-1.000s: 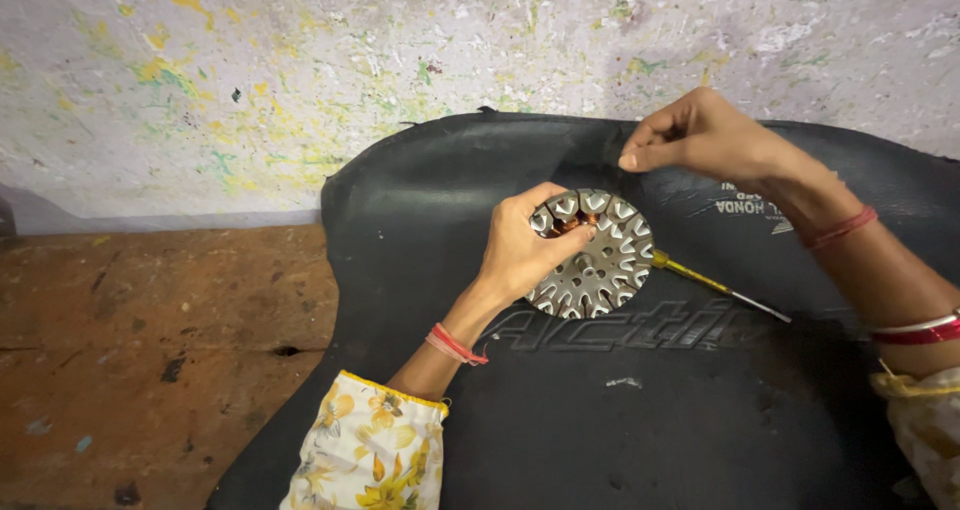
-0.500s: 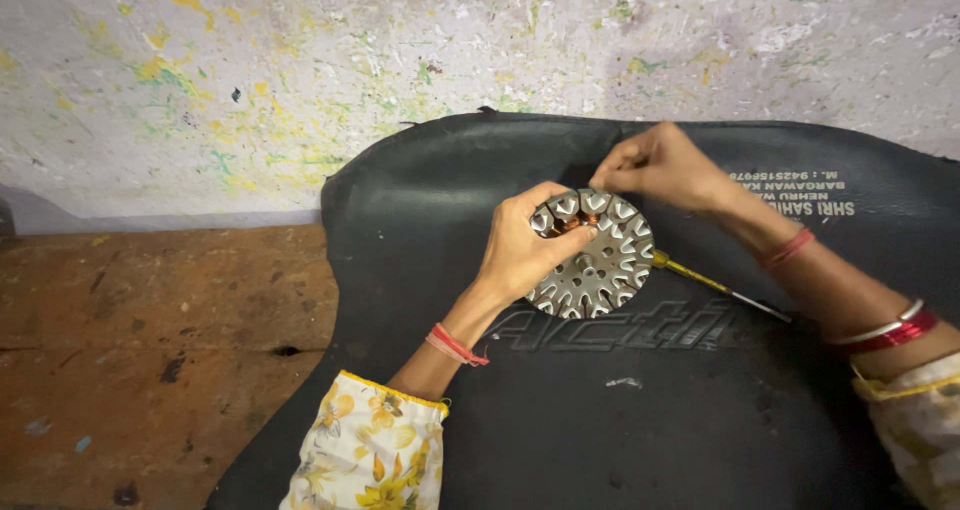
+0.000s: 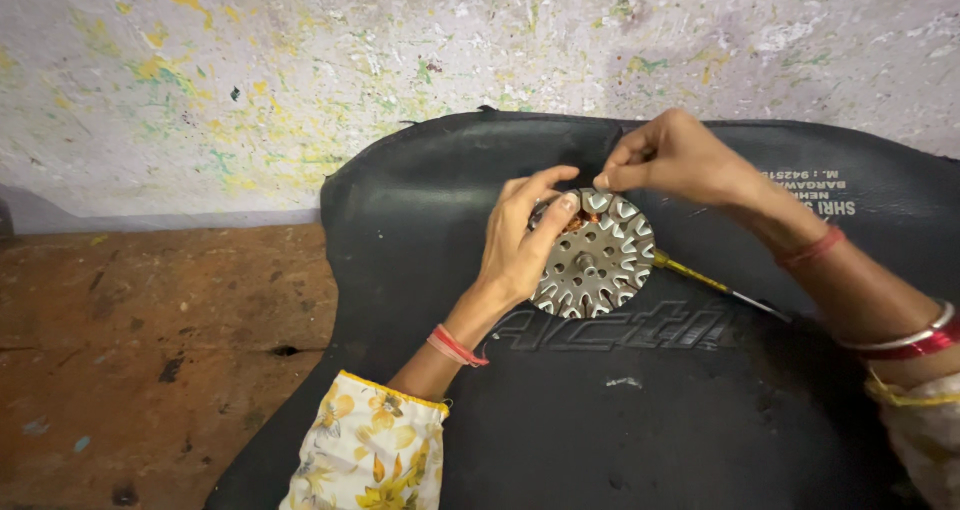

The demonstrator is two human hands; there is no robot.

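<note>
While left hand [image 3: 520, 245] steadies the stator [image 3: 592, 255], right hand [image 3: 672, 157] has lowered.

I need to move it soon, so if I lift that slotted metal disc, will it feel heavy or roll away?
The metal disc looks like solid steel, so probably heavy and stiff. Lying flat on the black rubber sheet, it likely won't roll. Its slotted rim may feel sharp.

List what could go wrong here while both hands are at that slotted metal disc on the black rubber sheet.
1. The left hand grips the slotted metal disc by one edge only; it could tip or slide on the black rubber sheet.
2. The right hand pinches at the disc's toothed top rim; fingertips could get nicked.
3. The yellow-handled tool lies partly under the disc, beneath the right forearm; it might get knocked or rock the disc.
</note>
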